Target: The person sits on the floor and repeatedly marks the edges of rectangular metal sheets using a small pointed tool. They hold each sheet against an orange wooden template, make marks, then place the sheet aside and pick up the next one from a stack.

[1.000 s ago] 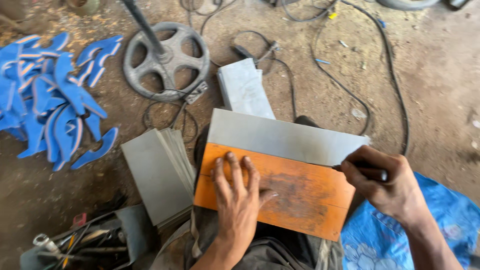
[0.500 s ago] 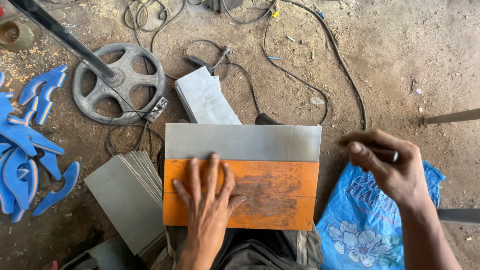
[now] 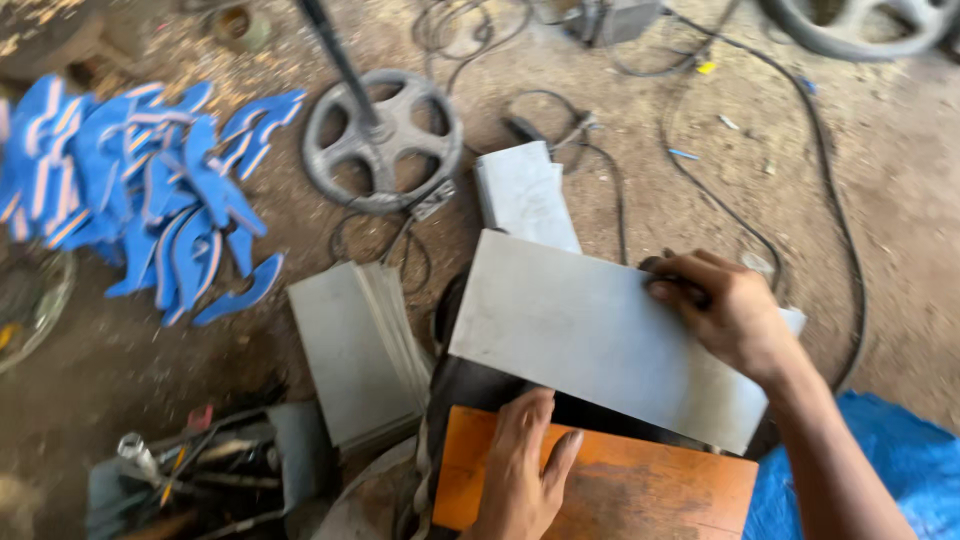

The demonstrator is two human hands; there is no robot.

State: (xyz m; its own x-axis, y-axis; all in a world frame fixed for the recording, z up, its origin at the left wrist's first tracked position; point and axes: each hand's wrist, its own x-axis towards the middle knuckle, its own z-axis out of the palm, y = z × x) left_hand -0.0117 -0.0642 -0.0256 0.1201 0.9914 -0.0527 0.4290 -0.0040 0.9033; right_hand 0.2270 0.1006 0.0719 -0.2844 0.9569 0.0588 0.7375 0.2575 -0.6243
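My right hand (image 3: 725, 310) grips the far right edge of a grey metal sheet (image 3: 590, 335) and holds it tilted above the ground. My left hand (image 3: 520, 470) lies flat, fingers spread, on an orange rusty plate (image 3: 650, 490) just below the sheet. A dark gap shows between the sheet and the orange plate.
A stack of grey sheets (image 3: 355, 350) lies to the left, another grey sheet (image 3: 525, 195) behind. A metal wheel base with a pole (image 3: 380, 135) stands beyond, cables (image 3: 800, 200) trail over the dirt floor. Blue cut-out shapes (image 3: 150, 190) pile at left, tools (image 3: 190, 465) at lower left, blue bag (image 3: 900, 470) at right.
My right hand has taken hold of the grey sheet and lifted it off the orange plate, away from me. My left hand stays on the orange plate. The view swung right.
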